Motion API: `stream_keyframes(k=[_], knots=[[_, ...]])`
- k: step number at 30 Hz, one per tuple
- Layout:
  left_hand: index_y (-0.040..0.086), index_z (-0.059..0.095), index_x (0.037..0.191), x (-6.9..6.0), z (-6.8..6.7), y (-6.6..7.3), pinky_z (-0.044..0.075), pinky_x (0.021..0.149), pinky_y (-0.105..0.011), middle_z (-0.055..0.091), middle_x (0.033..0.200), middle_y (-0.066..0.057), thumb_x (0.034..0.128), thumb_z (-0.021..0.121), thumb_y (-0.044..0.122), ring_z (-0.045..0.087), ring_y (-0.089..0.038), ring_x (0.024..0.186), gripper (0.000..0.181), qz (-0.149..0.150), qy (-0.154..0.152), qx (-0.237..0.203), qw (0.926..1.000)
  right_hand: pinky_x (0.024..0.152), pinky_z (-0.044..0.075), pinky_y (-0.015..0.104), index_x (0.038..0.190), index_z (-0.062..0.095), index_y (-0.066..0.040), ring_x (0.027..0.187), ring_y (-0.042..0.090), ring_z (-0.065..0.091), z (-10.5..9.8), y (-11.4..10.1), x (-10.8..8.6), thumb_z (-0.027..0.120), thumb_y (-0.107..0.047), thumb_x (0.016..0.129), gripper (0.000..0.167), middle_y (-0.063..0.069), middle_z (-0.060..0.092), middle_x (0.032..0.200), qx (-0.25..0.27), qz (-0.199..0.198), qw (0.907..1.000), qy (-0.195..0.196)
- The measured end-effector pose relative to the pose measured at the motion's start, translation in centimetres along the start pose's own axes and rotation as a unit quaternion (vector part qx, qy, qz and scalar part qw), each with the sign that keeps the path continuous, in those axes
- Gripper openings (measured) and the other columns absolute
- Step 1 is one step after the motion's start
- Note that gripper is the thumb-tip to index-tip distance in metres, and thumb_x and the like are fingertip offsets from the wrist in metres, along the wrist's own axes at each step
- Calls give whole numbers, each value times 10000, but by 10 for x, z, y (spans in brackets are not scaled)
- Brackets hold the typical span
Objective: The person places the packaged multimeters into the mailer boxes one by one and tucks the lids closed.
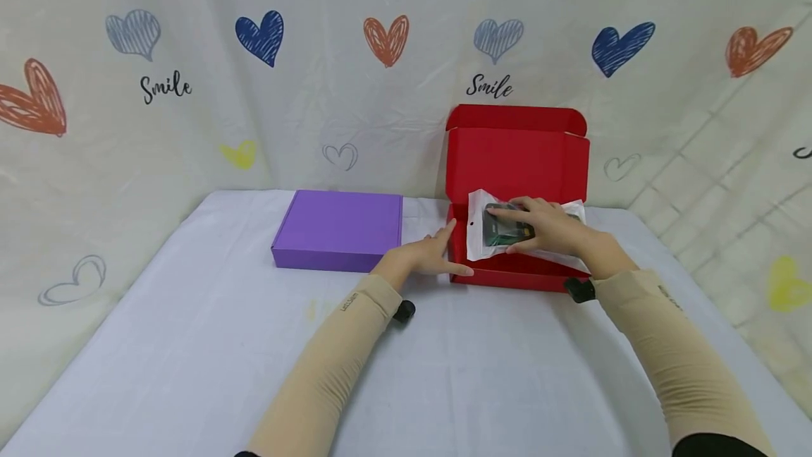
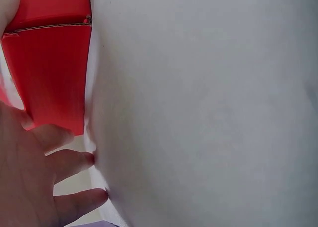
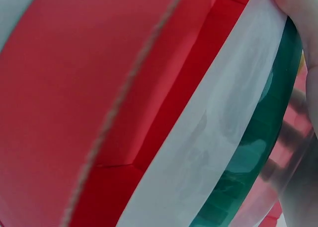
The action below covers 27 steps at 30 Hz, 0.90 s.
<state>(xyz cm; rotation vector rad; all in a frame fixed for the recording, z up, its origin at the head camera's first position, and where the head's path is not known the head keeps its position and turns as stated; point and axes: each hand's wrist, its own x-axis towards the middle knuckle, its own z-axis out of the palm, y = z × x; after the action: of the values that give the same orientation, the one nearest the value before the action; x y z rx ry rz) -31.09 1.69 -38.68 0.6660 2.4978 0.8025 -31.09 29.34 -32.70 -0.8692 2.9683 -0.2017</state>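
Observation:
A red box (image 1: 517, 164) stands with its lid raised. My left hand (image 1: 431, 254) touches its left side, fingers spread and the thumb near the front corner; in the left wrist view the hand (image 2: 25, 172) lies beside the red wall (image 2: 54, 78). Over the box's inside, my right hand (image 1: 555, 230) grips a clear, white-edged packet (image 1: 476, 231) with dark green contents. The right wrist view has the packet (image 3: 213, 113) tilted within the red box (image 3: 99, 88), thumb on one side and blurred fingers on the other.
A closed purple box (image 1: 342, 228) lies to the left of the red one. Both stand near the back of a table under a white cloth (image 1: 190, 344). Behind them hangs a pale curtain (image 1: 304, 90) printed with hearts, close to the raised lid.

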Motion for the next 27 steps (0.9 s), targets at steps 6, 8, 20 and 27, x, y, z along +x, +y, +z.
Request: stream_keyframes(k=[6,8,20,27], knots=[[253,-65,1658,0,0,-1,252,1192,-582,109,1716,-56,872,726,584,138,-375,1546,1164,-30,-18,-67,10000,1039,370,716,1575,433,-213,1330,433,399,2,3,-1,884,-306,809,893,234,410,1498,-1,89,9999,-53],[256,-66,1658,0,0,-1,250,1193,-581,109,1716,-54,869,732,581,136,-373,1547,1168,-38,-12,-90,10000,1044,364,716,1577,429,-217,1334,434,396,2,3,0,885,-306,808,899,234,408,1501,-18,103,9999,-52],[237,-46,1662,-2,-2,0,275,1187,-569,120,1713,-57,870,748,547,141,-365,1546,1164,-20,2,-146,9999,1025,402,699,1557,464,-191,1310,437,423,3,6,3,899,-296,786,891,240,445,1469,-127,86,9998,-112],[234,-54,1660,-1,-3,-1,284,1180,-576,120,1712,-64,871,744,552,146,-372,1544,1166,-19,-17,-112,9999,1046,380,691,1557,466,-195,1310,431,424,4,11,5,906,-291,778,900,232,452,1463,-152,100,9997,-148]])
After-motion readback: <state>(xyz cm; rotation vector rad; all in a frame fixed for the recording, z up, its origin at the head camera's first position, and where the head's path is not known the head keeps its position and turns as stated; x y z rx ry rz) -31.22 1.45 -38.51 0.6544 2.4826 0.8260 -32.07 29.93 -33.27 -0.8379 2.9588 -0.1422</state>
